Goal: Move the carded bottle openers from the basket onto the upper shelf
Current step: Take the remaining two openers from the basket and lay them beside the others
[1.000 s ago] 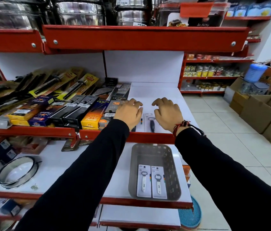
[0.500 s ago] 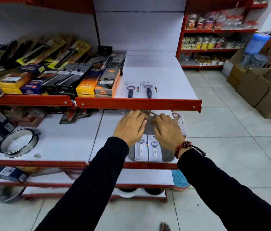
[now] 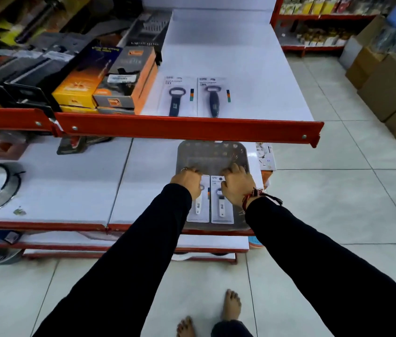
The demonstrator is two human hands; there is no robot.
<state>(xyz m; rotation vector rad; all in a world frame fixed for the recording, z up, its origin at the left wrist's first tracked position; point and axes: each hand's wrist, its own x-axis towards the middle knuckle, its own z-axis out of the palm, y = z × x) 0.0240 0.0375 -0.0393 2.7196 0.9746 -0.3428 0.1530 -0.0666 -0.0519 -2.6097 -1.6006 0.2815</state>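
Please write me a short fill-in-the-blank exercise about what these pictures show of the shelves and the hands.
1. The upper shelf holds ___ carded openers with dark handles.
2. The white-handled openers lie in the grey ___.
3. Both the left hand and the right hand reach into the basket on the ___ shelf.

Missing words: two; basket; lower

Bright, even light from above, cool and a bit bluish. Soft, faint shadows under the upper shelf (image 3: pixel 216 57) and under the black sleeves (image 3: pixel 128 263). A pale shine on the floor tiles (image 3: pixel 338 190). Blurry and smeared at the left edge and top corners, worst on the boxes (image 3: pixel 109 76). Straight lines bent toward the edges by the wide lens. Sharpest in the middle.
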